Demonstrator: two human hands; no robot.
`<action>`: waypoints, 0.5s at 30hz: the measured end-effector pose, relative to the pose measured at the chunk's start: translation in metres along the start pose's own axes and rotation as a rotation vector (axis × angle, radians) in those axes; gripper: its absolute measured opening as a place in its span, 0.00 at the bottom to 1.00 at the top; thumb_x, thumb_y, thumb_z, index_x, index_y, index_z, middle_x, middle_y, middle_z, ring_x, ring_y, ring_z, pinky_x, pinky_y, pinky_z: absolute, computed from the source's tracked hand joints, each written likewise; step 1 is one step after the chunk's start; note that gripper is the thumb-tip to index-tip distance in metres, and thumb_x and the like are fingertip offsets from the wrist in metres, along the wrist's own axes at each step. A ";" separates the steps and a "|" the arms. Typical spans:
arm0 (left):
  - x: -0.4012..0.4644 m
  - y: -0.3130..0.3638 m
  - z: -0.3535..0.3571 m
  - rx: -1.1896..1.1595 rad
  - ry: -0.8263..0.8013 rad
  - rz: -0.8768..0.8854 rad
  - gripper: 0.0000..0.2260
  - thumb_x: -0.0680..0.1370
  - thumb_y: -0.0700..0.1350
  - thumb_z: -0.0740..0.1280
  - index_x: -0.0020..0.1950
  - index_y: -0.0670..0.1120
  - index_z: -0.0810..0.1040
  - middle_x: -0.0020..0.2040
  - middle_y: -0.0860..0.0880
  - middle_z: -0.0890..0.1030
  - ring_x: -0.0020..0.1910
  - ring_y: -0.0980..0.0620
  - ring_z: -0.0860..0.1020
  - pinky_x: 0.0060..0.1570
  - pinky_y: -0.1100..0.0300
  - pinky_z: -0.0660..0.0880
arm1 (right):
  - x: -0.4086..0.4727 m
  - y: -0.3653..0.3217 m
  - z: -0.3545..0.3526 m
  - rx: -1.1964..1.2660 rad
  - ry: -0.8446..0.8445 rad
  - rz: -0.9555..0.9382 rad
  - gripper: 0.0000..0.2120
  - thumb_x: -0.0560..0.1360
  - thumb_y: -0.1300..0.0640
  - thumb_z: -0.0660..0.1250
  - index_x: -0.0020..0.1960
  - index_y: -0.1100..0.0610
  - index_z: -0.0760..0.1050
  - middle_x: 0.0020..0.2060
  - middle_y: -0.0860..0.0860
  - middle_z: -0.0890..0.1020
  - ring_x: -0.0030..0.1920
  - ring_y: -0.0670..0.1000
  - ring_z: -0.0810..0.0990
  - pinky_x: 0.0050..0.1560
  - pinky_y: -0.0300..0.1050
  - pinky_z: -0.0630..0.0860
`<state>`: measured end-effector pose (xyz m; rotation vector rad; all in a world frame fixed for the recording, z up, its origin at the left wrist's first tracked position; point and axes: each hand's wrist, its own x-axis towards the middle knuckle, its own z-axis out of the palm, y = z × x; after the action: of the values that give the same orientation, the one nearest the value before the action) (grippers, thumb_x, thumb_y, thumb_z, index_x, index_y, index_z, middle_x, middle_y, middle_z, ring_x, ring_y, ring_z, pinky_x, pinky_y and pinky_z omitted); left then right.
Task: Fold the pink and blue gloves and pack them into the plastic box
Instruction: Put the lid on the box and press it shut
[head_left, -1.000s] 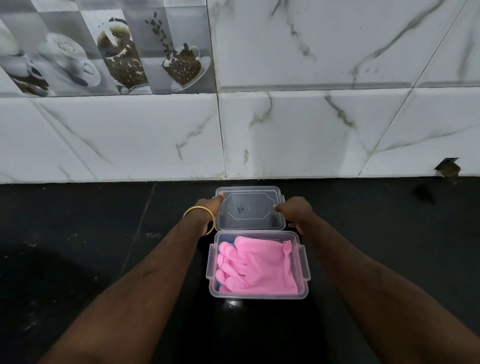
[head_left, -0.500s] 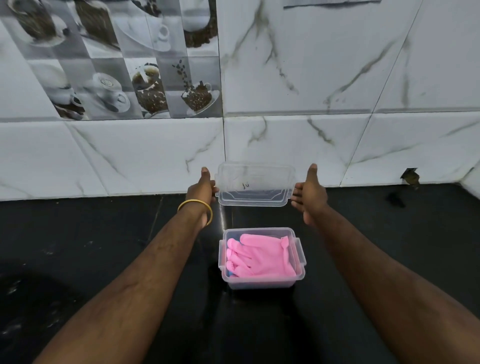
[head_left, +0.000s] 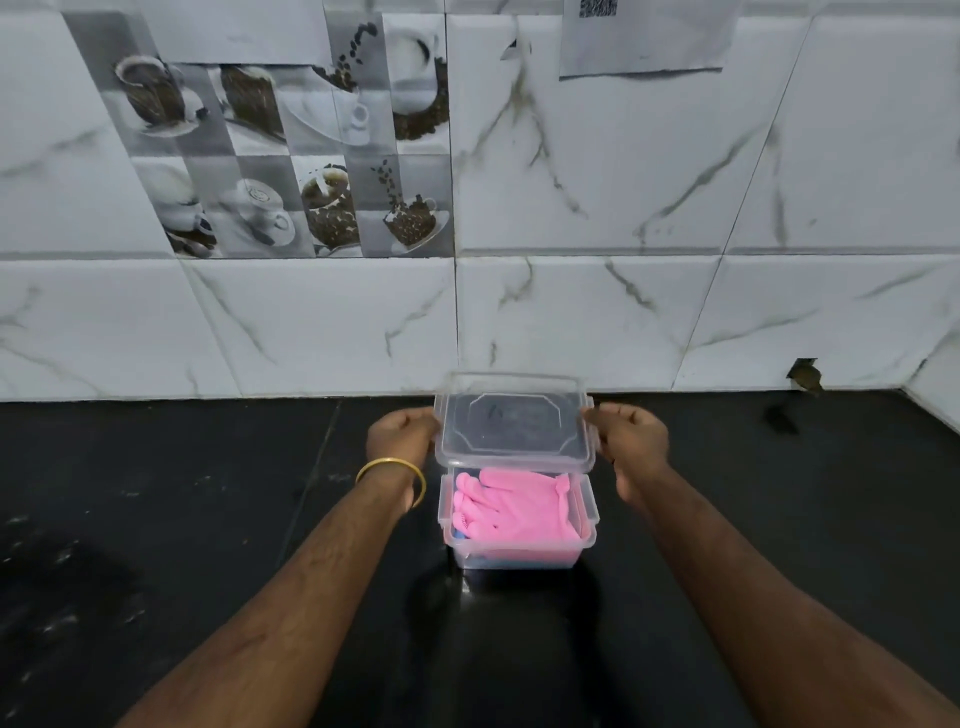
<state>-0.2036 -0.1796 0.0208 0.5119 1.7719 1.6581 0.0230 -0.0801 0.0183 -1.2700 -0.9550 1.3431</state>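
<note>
A clear plastic box (head_left: 585, 525) stands on the black counter in front of me. Folded pink gloves (head_left: 514, 509) fill its top, and a sliver of the blue glove (head_left: 460, 533) shows at the lower left under them. The clear lid (head_left: 514, 423) hovers flat just above the box's far half, covering the back part of the opening. My left hand (head_left: 402, 434), with a gold bangle on the wrist, grips the lid's left edge. My right hand (head_left: 631, 436) grips its right edge.
The black counter (head_left: 208, 519) runs back to a white marble-tiled wall (head_left: 597, 312) just behind the box. A small dark hole (head_left: 805, 375) sits in the wall at the far right. A paper sheet with a code (head_left: 644, 36) hangs high on the wall.
The lid rose off the counter behind the box, then came down and toward me over the box. Both hands closed on its side edges. The view tilted up.
</note>
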 end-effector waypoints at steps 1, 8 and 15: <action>-0.007 -0.006 0.000 0.028 0.017 0.004 0.06 0.71 0.35 0.69 0.43 0.43 0.84 0.36 0.47 0.83 0.28 0.54 0.76 0.24 0.68 0.71 | -0.004 0.006 -0.005 -0.040 -0.004 0.002 0.13 0.66 0.63 0.79 0.46 0.62 0.78 0.37 0.56 0.81 0.33 0.50 0.78 0.30 0.41 0.77; -0.036 -0.055 0.003 0.377 0.092 0.066 0.08 0.69 0.39 0.75 0.47 0.41 0.85 0.38 0.48 0.84 0.37 0.49 0.81 0.42 0.58 0.78 | -0.023 0.058 -0.029 -0.459 0.035 -0.026 0.10 0.64 0.59 0.79 0.44 0.58 0.83 0.39 0.51 0.85 0.39 0.52 0.83 0.39 0.42 0.78; -0.042 -0.069 0.009 0.631 0.110 0.102 0.09 0.71 0.42 0.72 0.49 0.42 0.85 0.44 0.44 0.86 0.39 0.50 0.79 0.43 0.61 0.72 | -0.016 0.070 -0.036 -0.572 -0.004 -0.078 0.07 0.66 0.58 0.77 0.42 0.56 0.83 0.37 0.50 0.83 0.39 0.50 0.81 0.40 0.39 0.71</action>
<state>-0.1574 -0.2097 -0.0386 0.8062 2.3871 1.1778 0.0470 -0.1116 -0.0515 -1.6289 -1.4401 1.0419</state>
